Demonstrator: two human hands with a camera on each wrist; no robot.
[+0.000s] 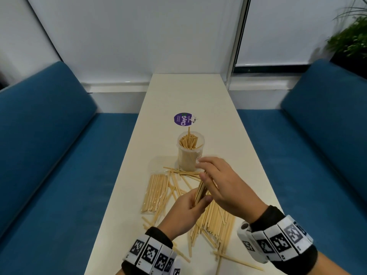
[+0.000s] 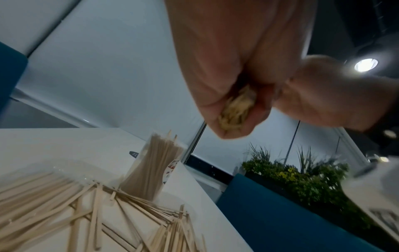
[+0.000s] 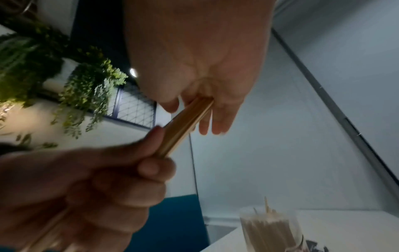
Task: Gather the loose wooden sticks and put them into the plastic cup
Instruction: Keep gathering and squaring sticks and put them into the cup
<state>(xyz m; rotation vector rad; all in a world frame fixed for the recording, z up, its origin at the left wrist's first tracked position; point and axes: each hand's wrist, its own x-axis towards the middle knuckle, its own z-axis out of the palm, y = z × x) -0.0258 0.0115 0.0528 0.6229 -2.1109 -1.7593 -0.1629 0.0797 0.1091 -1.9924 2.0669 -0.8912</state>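
Note:
A clear plastic cup (image 1: 189, 153) packed with wooden sticks stands mid-table, also seen in the left wrist view (image 2: 155, 167) and the right wrist view (image 3: 270, 228). My left hand (image 1: 198, 199) grips the lower part of a small bundle of sticks (image 1: 201, 189) just in front of the cup. My right hand (image 1: 202, 171) holds the bundle's upper end between thumb and fingers (image 3: 215, 126). The bundle (image 3: 185, 126) spans both hands, tilted, and its lower ends (image 2: 235, 109) show inside my left fist. Several loose sticks (image 1: 214, 221) lie scattered beneath the hands.
A clear bag of sticks (image 1: 154, 192) lies left of the pile on the narrow cream table (image 1: 184, 92). A purple lid (image 1: 182, 119) sits beyond the cup. Blue sofas (image 1: 49, 155) flank the table on both sides. A green plant (image 1: 351, 40) stands at the far right.

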